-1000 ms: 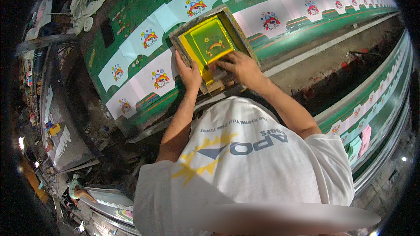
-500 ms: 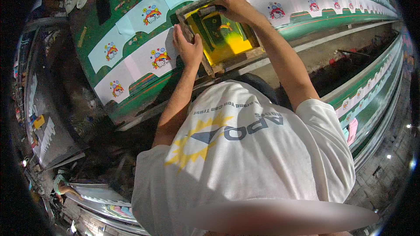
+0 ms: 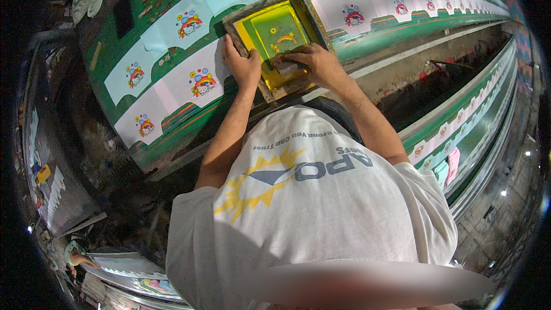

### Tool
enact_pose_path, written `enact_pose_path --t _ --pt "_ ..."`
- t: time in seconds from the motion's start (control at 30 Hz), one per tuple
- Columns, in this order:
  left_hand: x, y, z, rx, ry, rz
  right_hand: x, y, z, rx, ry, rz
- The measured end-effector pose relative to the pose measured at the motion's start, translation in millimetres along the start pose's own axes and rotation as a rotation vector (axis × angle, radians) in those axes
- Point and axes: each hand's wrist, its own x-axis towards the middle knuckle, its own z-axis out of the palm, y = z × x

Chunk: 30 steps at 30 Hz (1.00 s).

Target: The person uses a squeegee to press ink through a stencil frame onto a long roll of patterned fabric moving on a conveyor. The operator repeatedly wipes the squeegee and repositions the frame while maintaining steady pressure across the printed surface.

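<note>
A wooden screen-printing frame with yellow ink on its mesh lies over the near row of pale fabric pieces on the green table. Through the mesh shows a small rainbow design. My left hand grips the frame's left side, thumb on the inner side and fingers outside. Inside the frame, toward its near end, my right hand is closed round a squeegee, which rests on the inked mesh. Its lower edge is partly hidden by my fingers.
Printed pale fabric pieces lie in two rows along the green table. A dark flat object sits at the far left. Another long table with prints runs at the right. A person is at the lower left.
My right hand has drawn the squeegee from the frame's far end toward the near end, pulling ink along. My left hand keeps its hold on the frame. The whole view has shifted slightly.
</note>
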Motion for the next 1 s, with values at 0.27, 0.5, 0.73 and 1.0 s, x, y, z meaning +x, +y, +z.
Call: enact_pose_path --t 0.27,0.5,0.73,1.0 --pt "5 10 -9 0.072 0.056 0.116 -6 6 -6 -0.045 -0.016 -0.005" --pt "-7 75 49 0.070 0.097 0.176 -27 74 -54 -0.021 -0.016 0.015" --pt "-26 137 168 0.011 0.076 0.157 -75 183 -115 -0.037 0.050 -0.031" --pt "-19 144 207 -0.004 0.018 -0.027 -89 229 -119 -0.066 0.062 -0.069"
